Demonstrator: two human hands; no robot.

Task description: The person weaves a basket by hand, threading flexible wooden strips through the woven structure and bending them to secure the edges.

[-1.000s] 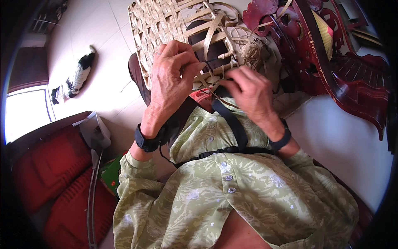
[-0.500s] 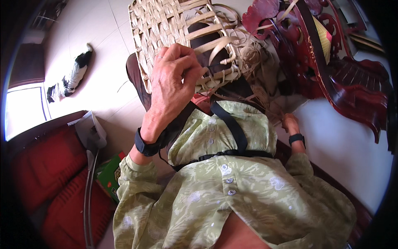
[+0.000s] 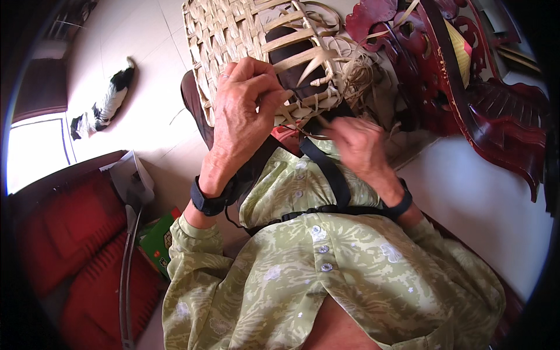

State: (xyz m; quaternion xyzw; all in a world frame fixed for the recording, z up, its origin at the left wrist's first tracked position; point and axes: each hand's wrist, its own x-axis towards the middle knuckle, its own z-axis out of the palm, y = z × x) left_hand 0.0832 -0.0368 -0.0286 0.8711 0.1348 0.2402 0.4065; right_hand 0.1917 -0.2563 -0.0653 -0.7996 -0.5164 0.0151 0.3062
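Note:
A woven panel [image 3: 224,38] of flat, straw-coloured strips rests over my lap, with open gaps between the cross strips on its right. My left hand [image 3: 245,105] is closed at its near edge, thumb and fingers pinched together on the wrapped rim [image 3: 315,102]; the fingertips partly hide what they grip. Just right of that edge is my right hand [image 3: 361,146], blurred by motion, its fingers curled around a thin pale strip. A dark thin piece shows beside the left thumb.
Loose fibre strands [image 3: 361,76] lie bunched right of the panel. Beyond them stands carved dark red wooden furniture [image 3: 449,87]. A black-and-white animal [image 3: 108,99] lies on the tiled floor at left. Red cushions [image 3: 70,210] and a green box [image 3: 156,242] are at lower left.
My right hand has swung from the far right inward and up to the panel's near edge. My left hand keeps its grip in nearly the same place.

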